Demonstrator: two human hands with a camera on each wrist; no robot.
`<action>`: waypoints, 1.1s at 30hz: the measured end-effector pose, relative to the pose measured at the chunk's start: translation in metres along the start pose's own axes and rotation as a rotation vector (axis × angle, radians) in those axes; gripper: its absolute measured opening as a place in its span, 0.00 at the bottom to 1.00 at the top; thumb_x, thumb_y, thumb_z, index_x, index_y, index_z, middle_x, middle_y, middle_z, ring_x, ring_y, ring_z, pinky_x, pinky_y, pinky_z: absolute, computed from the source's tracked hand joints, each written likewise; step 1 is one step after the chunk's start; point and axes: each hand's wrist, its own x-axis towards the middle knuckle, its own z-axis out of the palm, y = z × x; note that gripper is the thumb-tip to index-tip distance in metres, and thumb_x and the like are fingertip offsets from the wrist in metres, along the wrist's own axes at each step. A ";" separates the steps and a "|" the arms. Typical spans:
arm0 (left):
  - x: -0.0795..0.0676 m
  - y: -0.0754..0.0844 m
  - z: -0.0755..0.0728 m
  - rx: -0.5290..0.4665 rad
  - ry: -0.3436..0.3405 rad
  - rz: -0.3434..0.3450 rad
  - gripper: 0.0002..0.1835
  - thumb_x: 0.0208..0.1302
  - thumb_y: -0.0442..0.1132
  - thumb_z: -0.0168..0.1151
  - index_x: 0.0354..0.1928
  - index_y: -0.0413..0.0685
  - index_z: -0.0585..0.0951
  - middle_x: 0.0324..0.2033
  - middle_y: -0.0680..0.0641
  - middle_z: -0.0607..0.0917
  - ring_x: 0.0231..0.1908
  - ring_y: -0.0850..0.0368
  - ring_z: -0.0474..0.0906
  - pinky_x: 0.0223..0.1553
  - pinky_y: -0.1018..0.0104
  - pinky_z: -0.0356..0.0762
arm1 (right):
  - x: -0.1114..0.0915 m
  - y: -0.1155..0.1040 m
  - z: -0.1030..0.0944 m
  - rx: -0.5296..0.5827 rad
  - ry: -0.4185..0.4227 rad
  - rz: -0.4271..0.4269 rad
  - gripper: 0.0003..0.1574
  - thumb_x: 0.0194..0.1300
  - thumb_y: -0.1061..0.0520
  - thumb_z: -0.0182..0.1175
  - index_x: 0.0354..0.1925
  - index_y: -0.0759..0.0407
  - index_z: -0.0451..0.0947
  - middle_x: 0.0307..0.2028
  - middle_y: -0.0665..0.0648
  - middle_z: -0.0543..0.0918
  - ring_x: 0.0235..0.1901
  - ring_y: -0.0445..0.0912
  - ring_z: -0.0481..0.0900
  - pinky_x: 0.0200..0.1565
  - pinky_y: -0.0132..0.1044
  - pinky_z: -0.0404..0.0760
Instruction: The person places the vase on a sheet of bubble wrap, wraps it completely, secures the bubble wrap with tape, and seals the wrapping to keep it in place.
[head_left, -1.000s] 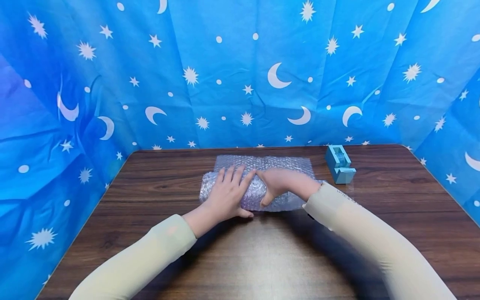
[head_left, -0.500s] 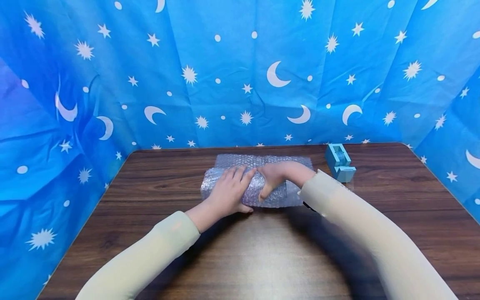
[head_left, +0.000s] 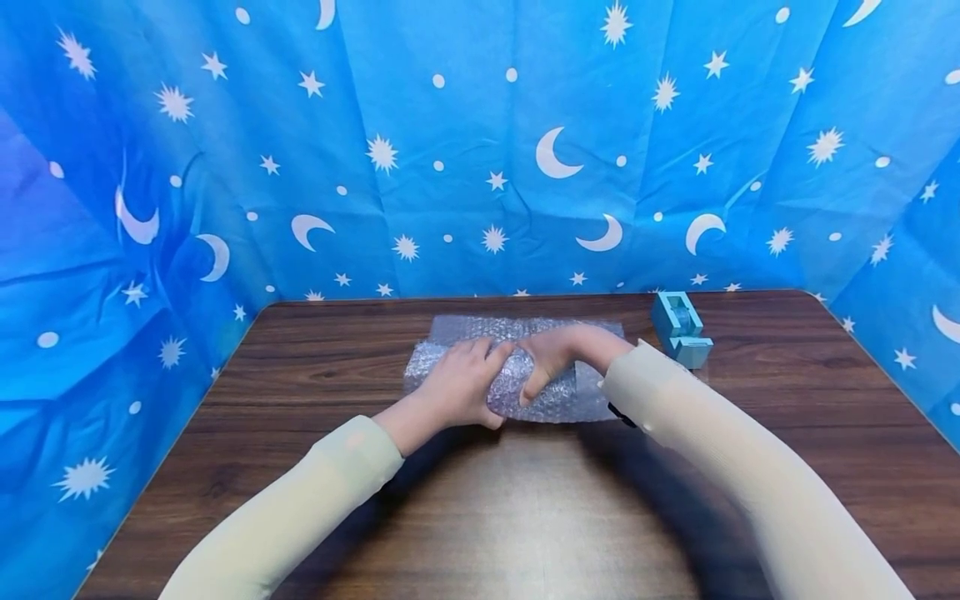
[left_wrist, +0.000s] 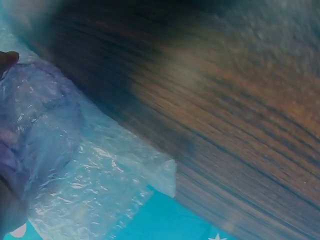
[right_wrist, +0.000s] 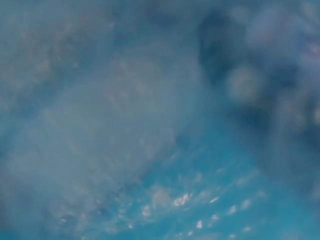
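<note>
A clear sheet of bubble wrap (head_left: 513,390) lies on the table, its near part bunched into a thick roll and its far part flat. Something purplish shows through the roll (left_wrist: 42,110) in the left wrist view, too veiled to name. My left hand (head_left: 459,385) grips the roll from the left, fingers over its top and thumb low on the near side. From the right my right hand (head_left: 551,354) holds the same roll, thumb on the near side and fingers hidden behind. The right wrist view is blurred, with only bubble wrap (right_wrist: 185,200) recognizable.
A light blue tape dispenser (head_left: 681,329) stands right of the bubble wrap, near the back of the brown wood-grain table (head_left: 315,358). Blue cloth (head_left: 480,167) printed with white moons and stars hangs behind the table and along its sides.
My left fingers, spread over the roll a second ago, now lie closer together and bend over its far side. My right hand's wrist has moved slightly up and left.
</note>
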 end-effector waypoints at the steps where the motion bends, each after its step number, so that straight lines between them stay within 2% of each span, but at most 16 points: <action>1: -0.001 0.001 -0.001 -0.004 -0.006 0.003 0.57 0.40 0.61 0.83 0.71 0.42 0.68 0.60 0.31 0.80 0.58 0.35 0.80 0.64 0.41 0.78 | -0.001 0.000 0.001 0.003 -0.008 -0.001 0.55 0.56 0.43 0.72 0.75 0.57 0.59 0.64 0.61 0.77 0.62 0.53 0.78 0.65 0.47 0.79; 6: -0.005 0.007 -0.008 -0.033 -0.027 0.010 0.57 0.39 0.62 0.82 0.69 0.40 0.70 0.57 0.31 0.82 0.55 0.35 0.82 0.60 0.42 0.82 | -0.006 0.000 0.004 0.017 -0.068 -0.009 0.57 0.58 0.39 0.69 0.77 0.56 0.57 0.66 0.60 0.75 0.64 0.53 0.75 0.68 0.49 0.77; 12: 0.006 0.005 -0.012 -0.105 -0.133 -0.037 0.59 0.42 0.60 0.82 0.74 0.41 0.67 0.63 0.32 0.80 0.62 0.35 0.79 0.66 0.42 0.77 | -0.006 0.008 0.003 0.100 -0.101 0.027 0.62 0.58 0.37 0.65 0.80 0.56 0.50 0.73 0.61 0.67 0.71 0.55 0.67 0.73 0.54 0.70; 15: 0.009 0.003 -0.011 -0.125 -0.172 -0.046 0.60 0.42 0.61 0.82 0.75 0.42 0.66 0.66 0.33 0.78 0.65 0.35 0.76 0.69 0.41 0.74 | -0.005 0.012 0.006 0.145 -0.092 0.077 0.66 0.58 0.35 0.65 0.82 0.56 0.44 0.79 0.62 0.58 0.77 0.58 0.59 0.76 0.57 0.64; 19: 0.006 0.000 -0.010 -0.141 -0.177 -0.068 0.59 0.43 0.60 0.82 0.75 0.44 0.66 0.67 0.34 0.77 0.67 0.35 0.75 0.70 0.41 0.73 | -0.003 0.010 0.007 0.179 -0.094 0.117 0.70 0.59 0.34 0.64 0.83 0.56 0.38 0.82 0.63 0.47 0.81 0.60 0.48 0.79 0.59 0.56; 20: 0.006 0.000 -0.010 -0.146 -0.176 -0.075 0.59 0.43 0.60 0.82 0.75 0.45 0.66 0.67 0.34 0.77 0.67 0.35 0.75 0.70 0.41 0.73 | -0.003 0.009 0.006 0.180 -0.099 0.124 0.70 0.59 0.33 0.64 0.83 0.57 0.38 0.82 0.64 0.47 0.81 0.60 0.48 0.79 0.59 0.56; 26: 0.007 -0.003 -0.010 -0.180 -0.176 -0.093 0.57 0.43 0.59 0.81 0.75 0.46 0.68 0.67 0.37 0.79 0.65 0.36 0.77 0.67 0.42 0.75 | 0.002 0.012 0.003 0.188 -0.130 0.103 0.64 0.58 0.32 0.63 0.81 0.53 0.47 0.76 0.61 0.62 0.73 0.57 0.63 0.75 0.56 0.67; 33: 0.010 -0.006 -0.008 -0.207 -0.187 -0.098 0.56 0.43 0.59 0.81 0.75 0.46 0.67 0.66 0.38 0.79 0.64 0.37 0.78 0.66 0.42 0.76 | 0.001 0.014 0.001 0.227 -0.145 0.100 0.61 0.60 0.32 0.62 0.80 0.55 0.48 0.73 0.61 0.65 0.70 0.55 0.67 0.73 0.53 0.70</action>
